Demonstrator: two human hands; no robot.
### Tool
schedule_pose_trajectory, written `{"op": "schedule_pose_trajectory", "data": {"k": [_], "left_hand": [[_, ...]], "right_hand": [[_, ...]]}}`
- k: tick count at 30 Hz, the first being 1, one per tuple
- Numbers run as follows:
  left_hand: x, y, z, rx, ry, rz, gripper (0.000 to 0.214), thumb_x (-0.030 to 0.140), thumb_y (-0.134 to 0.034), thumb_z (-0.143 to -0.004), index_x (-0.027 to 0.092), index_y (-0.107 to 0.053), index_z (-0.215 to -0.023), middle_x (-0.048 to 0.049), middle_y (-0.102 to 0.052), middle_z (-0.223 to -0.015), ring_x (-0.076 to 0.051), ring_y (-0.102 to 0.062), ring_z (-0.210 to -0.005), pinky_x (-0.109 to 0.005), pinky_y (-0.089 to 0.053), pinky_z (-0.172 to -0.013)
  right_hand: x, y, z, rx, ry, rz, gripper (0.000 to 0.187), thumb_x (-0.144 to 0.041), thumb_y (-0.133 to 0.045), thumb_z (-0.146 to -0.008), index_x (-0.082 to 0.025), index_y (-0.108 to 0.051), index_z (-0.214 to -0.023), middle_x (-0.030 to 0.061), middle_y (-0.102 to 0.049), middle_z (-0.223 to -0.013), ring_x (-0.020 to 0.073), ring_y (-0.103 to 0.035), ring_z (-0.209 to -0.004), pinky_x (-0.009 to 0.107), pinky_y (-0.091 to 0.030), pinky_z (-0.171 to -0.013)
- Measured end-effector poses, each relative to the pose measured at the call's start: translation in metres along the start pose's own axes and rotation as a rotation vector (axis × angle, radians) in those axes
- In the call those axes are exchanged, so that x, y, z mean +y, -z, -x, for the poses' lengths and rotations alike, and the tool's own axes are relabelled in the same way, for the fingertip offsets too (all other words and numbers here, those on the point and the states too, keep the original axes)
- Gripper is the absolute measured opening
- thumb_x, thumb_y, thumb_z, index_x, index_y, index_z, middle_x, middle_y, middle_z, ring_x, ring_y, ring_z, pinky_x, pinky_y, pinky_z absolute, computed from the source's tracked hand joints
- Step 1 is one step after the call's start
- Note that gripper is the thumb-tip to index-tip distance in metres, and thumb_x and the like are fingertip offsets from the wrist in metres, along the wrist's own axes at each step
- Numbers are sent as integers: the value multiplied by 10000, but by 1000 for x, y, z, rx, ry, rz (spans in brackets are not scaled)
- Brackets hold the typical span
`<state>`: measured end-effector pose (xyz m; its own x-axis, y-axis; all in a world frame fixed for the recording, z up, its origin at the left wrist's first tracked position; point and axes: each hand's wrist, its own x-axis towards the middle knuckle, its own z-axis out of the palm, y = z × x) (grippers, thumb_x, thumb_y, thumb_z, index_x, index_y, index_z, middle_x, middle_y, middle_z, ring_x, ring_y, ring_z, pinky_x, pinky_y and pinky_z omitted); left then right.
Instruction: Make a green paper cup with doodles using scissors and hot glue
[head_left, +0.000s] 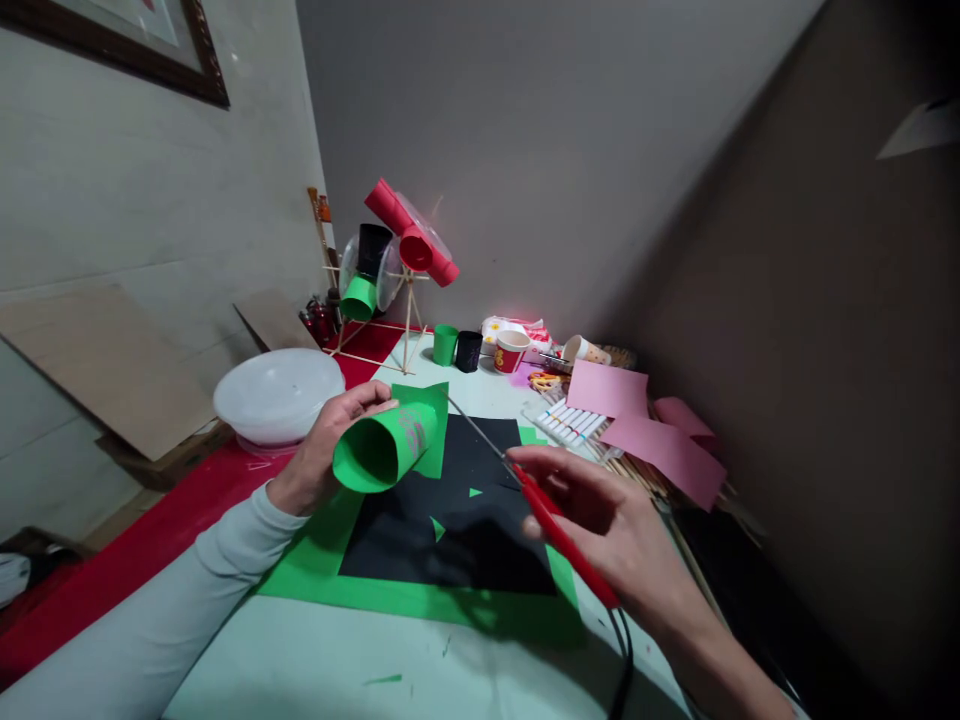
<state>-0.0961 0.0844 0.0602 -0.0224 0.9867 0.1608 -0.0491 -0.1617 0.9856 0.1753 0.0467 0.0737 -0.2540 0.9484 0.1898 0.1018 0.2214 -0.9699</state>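
Observation:
A green paper-covered cup lies sideways in my left hand, its open mouth tilted toward me. A flat green paper sheet stands out behind the cup's far end. My right hand is closed around a slim red-handled tool with a thin metal shaft and a black cord; its exact kind cannot be told. The shaft's tip is at the upper right edge of the green sheet; whether it touches is unclear. Below lies black paper on a larger green sheet, with small green scraps.
A white plastic bowl stands left. Behind are stick stands carrying red cups and green and black cups, plus loose cups. Markers and pink papers lie right. A wall closes the back.

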Motion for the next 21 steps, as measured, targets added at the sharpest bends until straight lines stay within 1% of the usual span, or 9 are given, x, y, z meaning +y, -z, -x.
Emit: {"op": "schedule_pose_trajectory", "data": {"k": [3, 4, 7, 8, 10, 13, 15, 18, 21], "left_hand": [[-3, -2, 1, 26, -34, -32, 234, 396, -777, -805, 213, -631, -787, 30, -551, -716, -139, -497, -636, -250, -399, -592], [-3, -4, 2, 37, -47, -39, 234, 397, -770, -815, 212, -630, -787, 30, -539, -719, -137, -488, -640, -247, -393, -590], [-2, -7, 6, 61, -58, -27, 241, 392, -764, -822, 211, -613, -772, 35, -517, -711, -132, -460, -641, -238, -375, -571], [-1, -9, 8, 62, -52, -20, 241, 390, -763, -824, 212, -609, -770, 36, -515, -710, -131, -456, -644, -235, -374, -570], [-2, -10, 10, 56, -34, -5, 245, 392, -759, -834, 214, -603, -772, 40, -508, -709, -127, -450, -646, -229, -373, -574], [-4, -12, 14, 42, 8, 22, 256, 405, -757, -840, 220, -592, -778, 44, -491, -702, -124, -447, -637, -230, -373, -580], [-5, -15, 18, 38, 29, 7, 252, 404, -759, -833, 222, -595, -777, 42, -482, -700, -127, -440, -631, -235, -371, -575], [-2, -23, 23, 7, 38, -88, 243, 387, -760, -812, 217, -600, -744, 38, -454, -679, -133, -408, -619, -243, -352, -554], [1, -34, 25, -75, 62, -140, 264, 418, -731, -810, 213, -596, -715, 34, -445, -648, -139, -385, -597, -253, -331, -533]], "right_hand": [[-2, -4, 2, 104, 58, 116, 280, -284, -846, -705, -265, -810, -982, -1, -648, -805, 137, -587, -667, 252, -495, -585], [-1, -4, 3, 113, 50, 123, 270, -328, -836, -729, -255, -809, -987, 3, -631, -793, 132, -556, -647, 246, -455, -548], [4, -1, 3, 39, -65, 57, 347, -482, -726, -861, -244, -762, -1111, -13, -549, -709, 109, -415, -557, 236, -314, -459], [7, 0, 3, 8, -103, 33, 374, -520, -683, -894, -243, -738, -1139, -24, -514, -680, 108, -380, -543, 237, -286, -451], [12, -1, 2, -17, -132, 36, 397, -565, -643, -911, -239, -702, -1131, -39, -461, -647, 112, -352, -529, 243, -266, -445], [16, -4, 0, 20, -90, 94, 369, -561, -675, -875, -241, -656, -1058, -44, -457, -658, 119, -374, -515, 252, -293, -438], [16, -8, -2, 71, -67, 102, 354, -519, -728, -834, -253, -614, -1038, -42, -503, -695, 127, -434, -533, 256, -354, -458], [19, -13, -7, 140, -32, 96, 419, -480, -785, -786, -262, -565, -1068, -17, -628, -815, 160, -582, -646, 281, -474, -563], [28, -18, -11, 132, 19, 103, 464, -495, -781, -806, -264, -539, -1128, 9, -713, -902, 186, -667, -747, 309, -528, -657]]}}
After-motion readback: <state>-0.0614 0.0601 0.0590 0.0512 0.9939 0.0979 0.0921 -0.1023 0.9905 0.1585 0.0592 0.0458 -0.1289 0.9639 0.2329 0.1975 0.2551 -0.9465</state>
